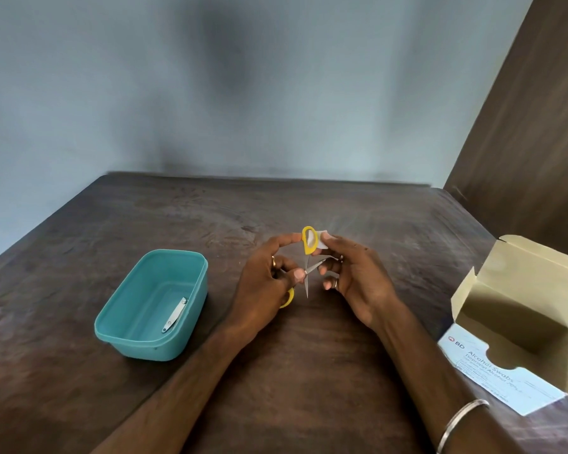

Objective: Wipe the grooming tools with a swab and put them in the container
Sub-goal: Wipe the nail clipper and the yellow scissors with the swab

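With a nail clipper (pixel 175 314) already in the container (pixel 151 347), the left hand (pixel 265 283) grips open scissors (pixel 306 271) while the right hand (pixel 358 276) pinches a swab (pixel 325 241) against one handle.

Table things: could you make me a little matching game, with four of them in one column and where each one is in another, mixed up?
Things:
1. scissors
2. nail clipper
3. swab
4. alcohol swab box

Places:
A. inside the teal container
B. lying open at the table's right edge
C. pinched in the right hand
D. held open in the left hand

Pairs: 1-D, 2-A, 3-C, 4-B
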Tool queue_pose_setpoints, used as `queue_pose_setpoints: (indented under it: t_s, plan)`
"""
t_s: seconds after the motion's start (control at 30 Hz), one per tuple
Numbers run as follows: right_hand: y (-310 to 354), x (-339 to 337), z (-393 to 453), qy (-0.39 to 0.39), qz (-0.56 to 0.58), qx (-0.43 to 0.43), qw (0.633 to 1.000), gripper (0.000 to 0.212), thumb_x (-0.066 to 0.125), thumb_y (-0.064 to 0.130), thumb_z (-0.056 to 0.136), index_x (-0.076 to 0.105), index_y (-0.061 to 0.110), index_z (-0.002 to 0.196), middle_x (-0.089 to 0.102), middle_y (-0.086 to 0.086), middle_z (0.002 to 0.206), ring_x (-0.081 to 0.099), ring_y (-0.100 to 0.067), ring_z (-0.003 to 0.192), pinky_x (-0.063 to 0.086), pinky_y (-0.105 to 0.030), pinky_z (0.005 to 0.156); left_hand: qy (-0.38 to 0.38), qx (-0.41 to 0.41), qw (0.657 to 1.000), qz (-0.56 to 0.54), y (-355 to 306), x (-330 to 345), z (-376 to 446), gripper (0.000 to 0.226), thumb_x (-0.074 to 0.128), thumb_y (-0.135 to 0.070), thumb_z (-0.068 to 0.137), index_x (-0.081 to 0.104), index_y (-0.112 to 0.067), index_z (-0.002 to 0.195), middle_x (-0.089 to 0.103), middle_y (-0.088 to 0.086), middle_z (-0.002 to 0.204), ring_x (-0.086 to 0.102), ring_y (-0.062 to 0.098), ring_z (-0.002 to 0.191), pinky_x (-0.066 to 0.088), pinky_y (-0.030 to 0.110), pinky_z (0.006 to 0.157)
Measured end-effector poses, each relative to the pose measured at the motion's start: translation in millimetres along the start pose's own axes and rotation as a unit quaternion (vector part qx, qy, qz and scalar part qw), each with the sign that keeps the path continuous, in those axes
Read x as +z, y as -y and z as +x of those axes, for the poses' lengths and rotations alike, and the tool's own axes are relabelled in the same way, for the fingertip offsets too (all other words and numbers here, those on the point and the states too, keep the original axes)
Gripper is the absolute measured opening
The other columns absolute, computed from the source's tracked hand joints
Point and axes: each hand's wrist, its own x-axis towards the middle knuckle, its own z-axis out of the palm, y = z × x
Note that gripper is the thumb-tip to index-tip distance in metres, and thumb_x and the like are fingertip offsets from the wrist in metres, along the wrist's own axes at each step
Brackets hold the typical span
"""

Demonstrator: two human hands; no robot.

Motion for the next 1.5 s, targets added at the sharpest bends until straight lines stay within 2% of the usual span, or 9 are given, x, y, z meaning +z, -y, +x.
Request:
queue_pose_setpoints:
  t_s: [0.33,0.53,0.67,0.8,0.9,0.97,1.13,1.33,1.5]
  plan:
    - [-4.3,1.9,-2.5,0.041,-0.031,-0.053,0.997,0.022,0.072,0.031,0.083,0.077,0.013,0.092,0.049,-0.004,0.068,0.039,-0.011,0.051,0.032,-0.024,0.043,0.024,-0.084,0.984,-0.153,-3.7,1.8,-1.2,0.05,0.063,0.008,0.088,0.057,-0.027,0.123,0.066,0.006,0.071,0.061,0.022,0.072,0.05,0.036,0.063]
    - [-4.8,2.1,-3.9,0.008,-0.125,-0.164,0.979,0.017,0.071,0.02,0.087,0.078,0.016,0.103,0.055,-0.004,0.064,0.04,-0.017,0.051,0.034,-0.03,0.048,0.059,-0.172,0.925,-0.335,-9.1,-1.0,-1.1,0.05,0.052,0.014,0.088,0.05,-0.019,0.127,0.064,0.012,0.074,0.056,0.019,0.058,0.046,0.029,0.047]
    - [-6.3,1.4,-0.3,0.012,-0.159,-0.243,0.957,0.025,0.073,0.001,0.084,0.076,0.007,0.108,0.07,0.008,0.076,0.051,-0.004,0.059,0.04,-0.016,0.054,0.112,-0.21,0.879,-0.414,-11.5,-5.3,0.0,0.054,0.046,0.016,0.085,0.045,-0.015,0.13,0.06,0.012,0.075,0.053,0.018,0.053,0.044,0.028,0.045]
    - [-13.6,-5.1,8.7,-0.009,-0.218,-0.288,0.933,0.02,0.079,0.008,0.081,0.079,0.012,0.101,0.076,0.005,0.088,0.058,-0.008,0.068,0.046,-0.03,0.064,0.161,-0.213,0.831,-0.488,-12.4,-9.0,1.9,0.061,0.057,0.015,0.071,0.046,-0.014,0.123,0.059,0.013,0.079,0.054,0.017,0.053,0.046,0.027,0.044]
    - [-13.9,-5.3,8.1,-0.025,-0.259,-0.322,0.911,0.019,0.079,0.008,0.08,0.078,0.016,0.097,0.077,0.006,0.094,0.067,-0.008,0.078,0.051,-0.03,0.072,0.177,-0.202,0.812,-0.519,-14.4,-13.7,2.6,0.07,0.08,0.01,0.057,0.053,-0.012,0.117,0.059,0.013,0.081,0.054,0.017,0.054,0.048,0.026,0.045]
    - [-12.1,-4.6,6.9,-0.026,-0.296,-0.335,0.894,0.018,0.078,0.011,0.082,0.079,0.017,0.099,0.076,0.008,0.094,0.067,-0.006,0.082,0.05,-0.023,0.075,0.16,-0.193,0.819,-0.517,-16.4,-17.1,3.1,0.073,0.087,0.004,0.051,0.059,-0.011,0.117,0.062,0.013,0.081,0.056,0.017,0.054,0.05,0.027,0.048]
    - [-9.0,-4.2,3.5,-0.023,-0.388,-0.321,0.864,0.011,0.075,0.026,0.087,0.079,0.024,0.097,0.063,0.012,0.076,0.056,-0.004,0.076,0.04,-0.015,0.065,0.067,-0.125,0.897,-0.42,-28.0,-20.3,3.0,0.043,0.056,-0.005,0.084,0.06,-0.013,0.126,0.068,0.011,0.083,0.061,0.017,0.058,0.055,0.029,0.054]
    - [-7.4,-2.5,0.3,0.007,-0.364,-0.278,0.889,0.016,0.076,0.029,0.085,0.076,0.015,0.077,0.06,-0.006,0.07,0.052,-0.016,0.067,0.039,-0.024,0.06,-0.055,-0.036,0.975,-0.213,-27.4,-21.6,3.0,0.04,0.075,-0.018,0.075,0.07,-0.02,0.115,0.059,0.002,0.069,0.052,0.018,0.054,0.052,0.032,0.052]
    - [-5.0,1.4,-2.7,0.037,-0.271,-0.224,0.935,0.033,0.075,0.026,0.086,0.069,-0.002,0.069,0.054,-0.019,0.064,0.048,-0.023,0.058,0.038,-0.029,0.06,-0.126,-0.049,0.971,-0.2,-24.2,-21.3,6.3,0.025,0.082,-0.033,0.065,0.073,-0.015,0.079,0.063,0.002,0.067,0.055,0.017,0.06,0.051,0.033,0.056]
